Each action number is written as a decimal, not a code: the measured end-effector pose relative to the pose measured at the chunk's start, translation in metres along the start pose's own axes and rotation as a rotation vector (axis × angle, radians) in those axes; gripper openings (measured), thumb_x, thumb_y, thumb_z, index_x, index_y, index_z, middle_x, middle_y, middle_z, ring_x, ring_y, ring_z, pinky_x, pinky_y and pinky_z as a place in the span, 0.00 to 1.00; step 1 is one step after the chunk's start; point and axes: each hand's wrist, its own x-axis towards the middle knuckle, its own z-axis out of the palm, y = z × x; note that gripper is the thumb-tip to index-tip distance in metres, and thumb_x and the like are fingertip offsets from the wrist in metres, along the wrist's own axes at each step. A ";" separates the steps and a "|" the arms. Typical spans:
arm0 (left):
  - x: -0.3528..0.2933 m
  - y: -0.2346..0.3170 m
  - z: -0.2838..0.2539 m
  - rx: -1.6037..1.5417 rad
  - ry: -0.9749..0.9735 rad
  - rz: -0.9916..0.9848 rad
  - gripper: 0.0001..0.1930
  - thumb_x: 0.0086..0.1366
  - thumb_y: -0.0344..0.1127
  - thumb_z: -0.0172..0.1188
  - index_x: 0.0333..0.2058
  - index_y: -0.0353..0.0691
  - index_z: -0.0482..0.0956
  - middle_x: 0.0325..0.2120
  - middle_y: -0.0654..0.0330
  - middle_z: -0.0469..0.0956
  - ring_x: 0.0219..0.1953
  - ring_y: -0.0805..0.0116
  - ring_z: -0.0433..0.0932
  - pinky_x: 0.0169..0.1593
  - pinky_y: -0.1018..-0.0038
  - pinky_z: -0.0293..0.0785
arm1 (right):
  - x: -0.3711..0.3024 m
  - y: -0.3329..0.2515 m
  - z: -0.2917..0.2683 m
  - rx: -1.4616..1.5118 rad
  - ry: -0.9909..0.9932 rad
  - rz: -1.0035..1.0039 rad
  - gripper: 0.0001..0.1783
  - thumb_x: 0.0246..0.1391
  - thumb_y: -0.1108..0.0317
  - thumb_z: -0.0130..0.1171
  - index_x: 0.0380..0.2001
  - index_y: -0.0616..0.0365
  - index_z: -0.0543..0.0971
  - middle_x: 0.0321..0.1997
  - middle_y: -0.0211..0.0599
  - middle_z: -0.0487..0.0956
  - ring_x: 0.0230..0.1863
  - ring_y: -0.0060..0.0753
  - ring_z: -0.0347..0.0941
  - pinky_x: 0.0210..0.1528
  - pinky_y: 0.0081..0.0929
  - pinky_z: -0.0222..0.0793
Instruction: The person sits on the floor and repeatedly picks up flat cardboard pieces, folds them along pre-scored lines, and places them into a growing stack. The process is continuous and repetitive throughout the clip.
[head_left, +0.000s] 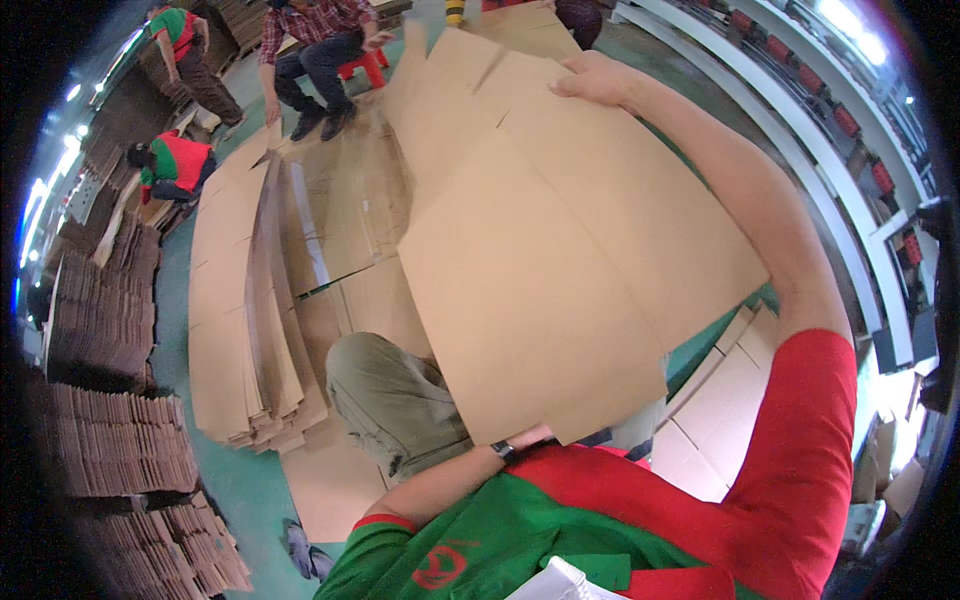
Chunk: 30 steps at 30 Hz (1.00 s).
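A large flat cardboard sheet (520,230), scored and slotted, is raised and tilted in front of me. Its far right edge is gripped by my right hand (597,80), with that arm stretched around the sheet's right side. My left hand (532,436) holds the near edge by my lap; its fingers are hidden behind the cardboard. To the left of the sheet lies a stack of cardboard sheets (225,300), bowed upward along its inner side. More flat cardboard (345,200) with a pale strip lies between that stack and the raised sheet. My bent knee (390,395) touches this area.
A seated person (320,50) faces me across the cardboard, one hand on the stack's far end. Two other people are at the far left. Piles of bundled cardboard (120,440) line the left. White rails (790,130) run along the right, near more flat cardboard (720,400).
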 end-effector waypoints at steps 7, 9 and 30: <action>0.026 -0.024 -0.014 -0.122 0.023 -0.124 0.26 0.65 0.40 0.61 0.55 0.33 0.64 0.47 0.52 0.72 0.48 0.62 0.75 0.49 0.68 0.72 | -0.140 -0.003 -0.107 0.331 0.131 0.091 0.20 0.58 0.65 0.56 0.51 0.64 0.74 0.45 0.33 0.79 0.40 0.20 0.75 0.42 0.24 0.73; 0.032 -0.027 -0.017 -0.170 0.044 -0.157 0.25 0.65 0.40 0.61 0.55 0.33 0.65 0.46 0.53 0.73 0.47 0.63 0.75 0.47 0.68 0.72 | -0.196 -0.009 -0.150 0.106 0.238 0.129 0.15 0.58 0.66 0.56 0.47 0.61 0.78 0.42 0.32 0.80 0.41 0.22 0.75 0.45 0.25 0.72; 0.090 0.096 -0.074 0.225 0.189 -0.047 0.24 0.66 0.42 0.58 0.57 0.39 0.67 0.45 0.56 0.76 0.43 0.68 0.76 0.45 0.74 0.74 | -0.738 0.140 -0.174 -0.020 0.875 1.029 0.22 0.56 0.66 0.58 0.53 0.62 0.74 0.43 0.39 0.80 0.38 0.28 0.77 0.40 0.29 0.75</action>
